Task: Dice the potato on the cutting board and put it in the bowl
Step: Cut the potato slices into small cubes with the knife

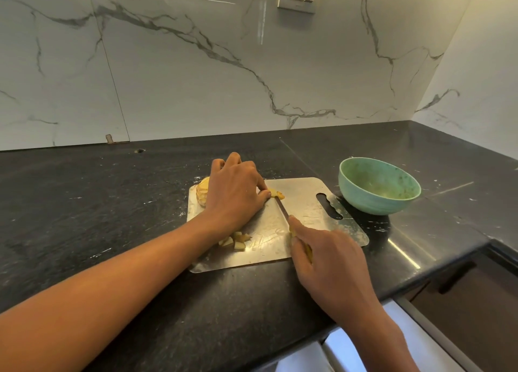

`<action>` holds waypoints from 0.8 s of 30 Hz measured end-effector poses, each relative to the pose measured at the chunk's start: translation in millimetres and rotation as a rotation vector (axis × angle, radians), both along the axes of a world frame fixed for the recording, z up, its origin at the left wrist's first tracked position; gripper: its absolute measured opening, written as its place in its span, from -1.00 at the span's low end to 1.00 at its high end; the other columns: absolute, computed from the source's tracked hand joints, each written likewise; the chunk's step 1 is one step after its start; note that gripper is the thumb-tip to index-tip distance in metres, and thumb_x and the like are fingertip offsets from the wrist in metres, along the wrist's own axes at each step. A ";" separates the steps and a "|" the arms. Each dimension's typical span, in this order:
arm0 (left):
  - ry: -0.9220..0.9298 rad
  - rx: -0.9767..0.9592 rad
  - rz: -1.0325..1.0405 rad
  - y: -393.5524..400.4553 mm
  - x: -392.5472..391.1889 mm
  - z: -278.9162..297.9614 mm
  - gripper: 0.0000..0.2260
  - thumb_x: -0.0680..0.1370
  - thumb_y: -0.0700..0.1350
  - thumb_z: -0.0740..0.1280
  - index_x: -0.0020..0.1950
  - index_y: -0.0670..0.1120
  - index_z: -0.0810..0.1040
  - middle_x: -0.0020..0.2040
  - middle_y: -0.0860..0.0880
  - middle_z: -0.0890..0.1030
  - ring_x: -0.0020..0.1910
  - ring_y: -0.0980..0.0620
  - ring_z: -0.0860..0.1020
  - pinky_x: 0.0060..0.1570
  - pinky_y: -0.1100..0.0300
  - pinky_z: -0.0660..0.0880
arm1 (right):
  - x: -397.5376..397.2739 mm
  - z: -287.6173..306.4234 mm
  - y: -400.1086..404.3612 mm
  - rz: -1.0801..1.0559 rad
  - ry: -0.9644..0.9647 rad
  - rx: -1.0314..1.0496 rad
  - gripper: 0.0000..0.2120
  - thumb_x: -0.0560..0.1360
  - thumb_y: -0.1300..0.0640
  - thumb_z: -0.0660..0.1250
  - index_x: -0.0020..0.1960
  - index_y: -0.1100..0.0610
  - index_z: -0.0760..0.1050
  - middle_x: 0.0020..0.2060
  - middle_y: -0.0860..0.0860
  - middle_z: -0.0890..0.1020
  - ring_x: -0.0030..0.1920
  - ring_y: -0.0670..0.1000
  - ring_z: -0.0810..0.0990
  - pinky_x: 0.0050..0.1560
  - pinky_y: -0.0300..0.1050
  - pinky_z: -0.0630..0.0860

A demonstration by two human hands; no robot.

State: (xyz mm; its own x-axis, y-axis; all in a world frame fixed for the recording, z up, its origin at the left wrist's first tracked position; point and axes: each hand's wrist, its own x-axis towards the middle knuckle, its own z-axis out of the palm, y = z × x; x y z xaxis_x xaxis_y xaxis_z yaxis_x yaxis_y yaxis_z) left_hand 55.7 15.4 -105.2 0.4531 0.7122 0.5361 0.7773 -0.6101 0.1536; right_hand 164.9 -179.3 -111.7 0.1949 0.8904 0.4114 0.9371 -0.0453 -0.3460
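Plainly the potato was mid-dice, and it lay in three lots on the metal cutting board [305,200]: one uncut chunk [202,193] at the board's far left corner, partly hidden behind the left hand [234,192]; one small strip [276,194] under that hand's fingertips; and one loose heap of diced pieces [235,241] at the near edge, too jumbled and too shadowed by the forearm to count. The left hand pressed down on the strip with fingers curled, pinning it. The right hand [328,248] was wrapped round the yellow handle of one knife [283,207], forefinger laid along the spine, blade tip meeting the strip. One green bowl [378,186] stood on the dark worktop [98,203] just beside the board's right edge, and I could not tell whether any dice were in it.

Raw potato looked firm and stiff, likely wet and slippery on its cut faces, and the bare steel board probably gave it little grip. A small strip would best be held from above with fingertips tucked back from the blade. The dice seemed light and would likely scatter, so scooping them together should suit better than pinching them singly
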 end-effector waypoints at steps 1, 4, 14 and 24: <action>-0.001 -0.002 -0.004 0.0 -0.4 0.5 -0.72 0.56 0.28 0.42 0.12 0.17 0.76 0.08 0.18 0.64 0.11 0.09 0.39 0.18 0.06 0.34 | -0.2 1.0 1.4 -0.003 0.045 0.029 -0.57 0.65 0.01 0.25 0.52 -0.08 0.42 -0.36 -0.10 0.59 -0.35 -0.10 0.49 -0.30 -0.02 0.48; -0.010 -0.002 -0.002 1.1 -2.8 1.7 -0.75 0.57 0.24 0.43 0.13 0.16 0.76 0.08 0.18 0.64 0.11 0.10 0.37 0.17 0.07 0.32 | -2.5 6.3 12.0 -0.034 0.069 0.096 -0.57 0.65 0.04 0.26 0.52 -0.05 0.42 -0.39 -0.06 0.59 -0.37 -0.06 0.52 -0.31 0.02 0.51; -0.028 0.001 0.003 7.6 -5.3 -2.8 -0.78 0.56 0.22 0.46 0.08 0.15 0.77 0.01 0.18 0.65 0.09 0.10 0.37 0.19 0.05 0.37 | -3.6 12.3 48.2 -0.036 -0.052 -0.072 -0.57 0.69 -0.01 0.12 0.55 -0.09 0.37 -0.14 -0.04 0.68 -0.18 0.03 0.57 -0.16 0.02 0.52; 0.012 -0.012 -0.002 10.2 -4.8 -3.1 -0.81 0.55 0.21 0.40 0.00 0.18 0.76 -0.08 0.15 0.63 0.03 0.11 0.37 0.13 0.02 0.31 | -2.8 9.6 52.6 -0.031 -0.155 -0.187 -0.53 0.69 -0.02 0.08 0.59 -0.12 0.29 0.10 -0.04 0.66 0.07 0.07 0.57 -0.06 0.02 0.43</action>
